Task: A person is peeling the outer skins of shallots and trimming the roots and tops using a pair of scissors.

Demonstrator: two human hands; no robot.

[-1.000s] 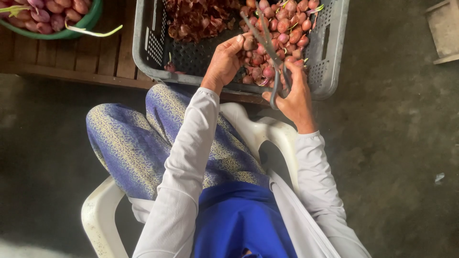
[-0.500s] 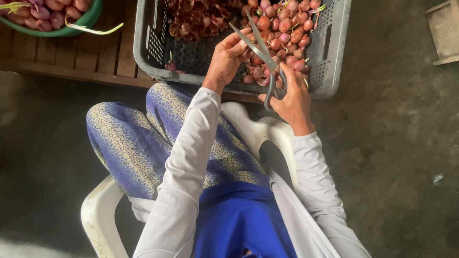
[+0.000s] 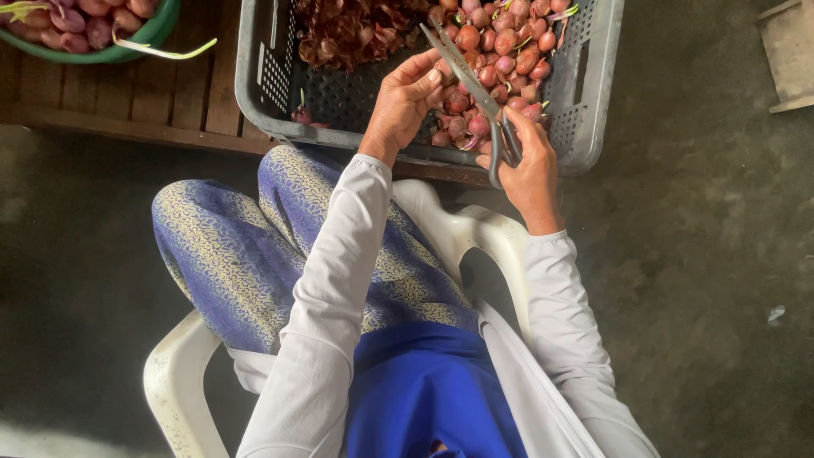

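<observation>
A: Head view, then. What are the hands doing?

B: The right hand [image 3: 530, 165] is clenched through the loops of a pair of grey scissors [image 3: 475, 85], blades pointing toward eleven o'clock and standing slightly parted. The left hand [image 3: 403, 102] sits just at nine o'clock of the blades, fingers curled in as if pinching something small by the blades; what it grips, I cannot tell.

A: And the shallots?

B: The shallots [image 3: 500, 51] are piled in the right half of a grey plastic crate [image 3: 593, 93] at twelve o'clock of the person. Both hands hover over that heap. At ten o'clock inside the same crate lies a mound of dry reddish-brown skins [image 3: 348, 34].

A: What does the crate rest on?

B: A low wooden slatted platform [image 3: 170, 102], dark brown, running along the top of the view. At its far ten o'clock corner stands a green bowl [image 3: 148, 38] with more shallots and a pale green stalk hanging over its rim.

A: The room?

B: A rough, dark concrete floor [image 3: 704, 280], stained and dusty. The person sits on a white plastic chair [image 3: 174, 382], in white sleeves and blue patterned trousers. At two o'clock a pale wooden object [image 3: 788, 55] is cut by the frame
</observation>
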